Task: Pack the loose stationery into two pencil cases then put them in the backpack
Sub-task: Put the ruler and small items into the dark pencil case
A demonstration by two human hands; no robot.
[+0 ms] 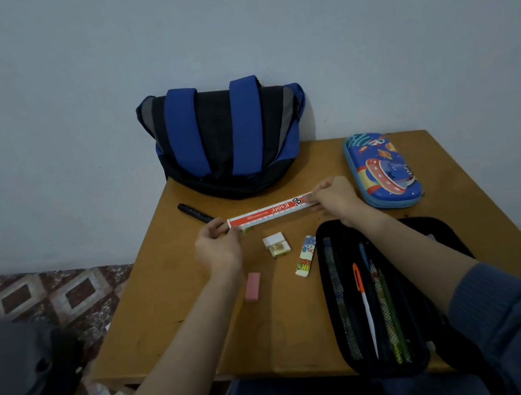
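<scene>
I hold a red and white ruler [270, 212] level above the small wooden table [175, 315]. My left hand [218, 246] pinches its left end and my right hand [335, 197] pinches its right end. An open black pencil case [372, 299] lies at the front right with several pens and pencils behind its mesh. A closed blue pencil case with a space print [382, 170] sits at the back right. The blue and black backpack [225, 139] leans on the wall at the table's back. Loose on the table are a black pen [194, 212], a pink eraser [252, 286], a white sharpener [276, 244] and a printed eraser [306, 256].
The table stands against a pale wall on a patterned floor [27, 298]. A dark bag or cushion [16, 376] lies on the floor to the left. My knees are under the table's front edge.
</scene>
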